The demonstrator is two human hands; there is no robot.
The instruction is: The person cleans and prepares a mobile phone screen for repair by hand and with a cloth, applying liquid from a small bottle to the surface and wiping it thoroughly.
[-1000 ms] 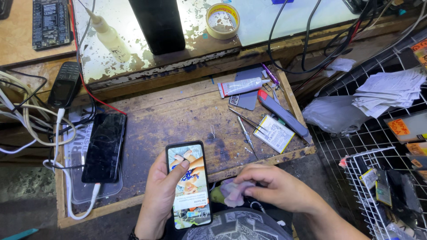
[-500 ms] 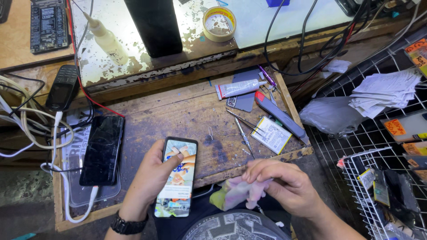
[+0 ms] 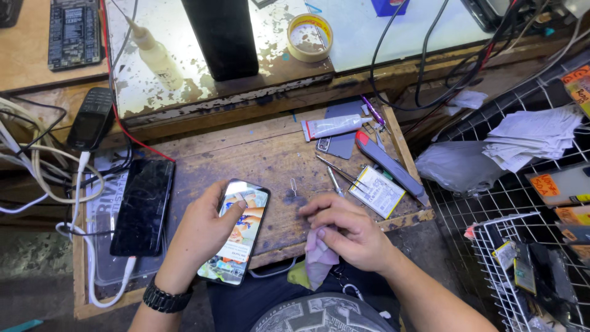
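The left hand gripped a lit phone from its left side, thumb resting on the screen; the phone's lower end hung past the front edge of the wooden bench. The right hand pinched a pink cloth at the same front edge, just right of the phone. A cracked dark phone lay near the bench's left edge.

Phone repair workbench, tools, cables
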